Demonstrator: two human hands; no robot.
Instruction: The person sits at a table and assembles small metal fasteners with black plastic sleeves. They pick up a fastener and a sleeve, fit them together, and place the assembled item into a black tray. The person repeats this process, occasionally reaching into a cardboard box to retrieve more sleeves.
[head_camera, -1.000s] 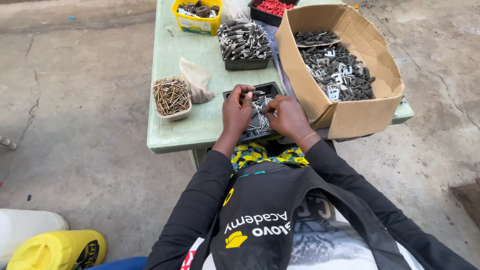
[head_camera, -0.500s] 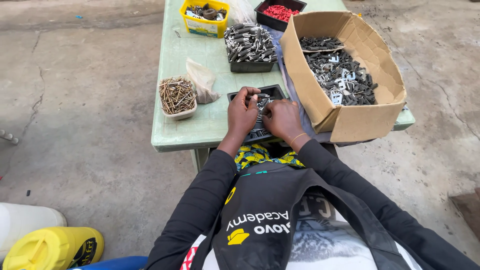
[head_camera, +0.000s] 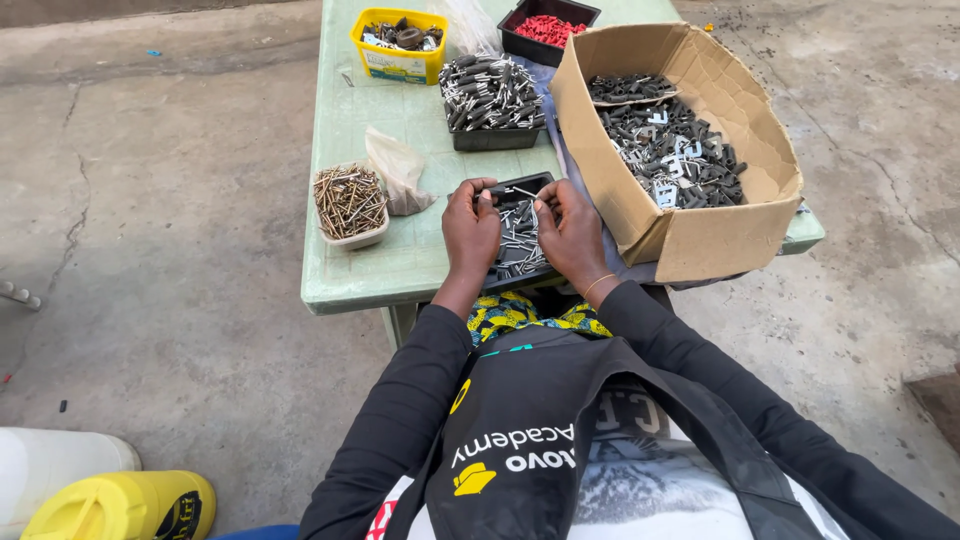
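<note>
Step in hand: by the look of it, fitting or sorting one small dark part, held up between both hands over the near tray.
Left hand (head_camera: 472, 226): fingers curled together, pinching the left end of the small dark part (head_camera: 497, 193); the hand hangs above the left edge of the tray.
Right hand (head_camera: 567, 226): fingers bent in close, meeting the part from the right; whether they truly clamp it or only touch it is too small to tell.
Part: just above the far end of the tray, between the two thumbs, near the bench's near edge.
Tray (head_camera: 520, 240): black, shallow, full of thin silvery metal pieces; it sits between the hands, partly hidden by them.
Bench (head_camera: 400, 265): pale green, worn; it carries all the containers.
Left of the hands: a clear tub of brassy screws (head_camera: 348, 203), with a crumpled plastic bag (head_camera: 398, 172) just beside it.
Far: a black box of grey and silver fittings (head_camera: 490, 100), a yellow tub (head_camera: 398, 45) of mixed bits, and a black tray of red pieces (head_camera: 548, 28).
Right: a big cardboard box (head_camera: 700, 240) with dark parts and a few white ones, touching the right hand's side of the tray.
Next move calls for: a steady two-handed pinch and fine finger work, I judge, keeping the part over the tray so nothing drops to the floor.
</note>
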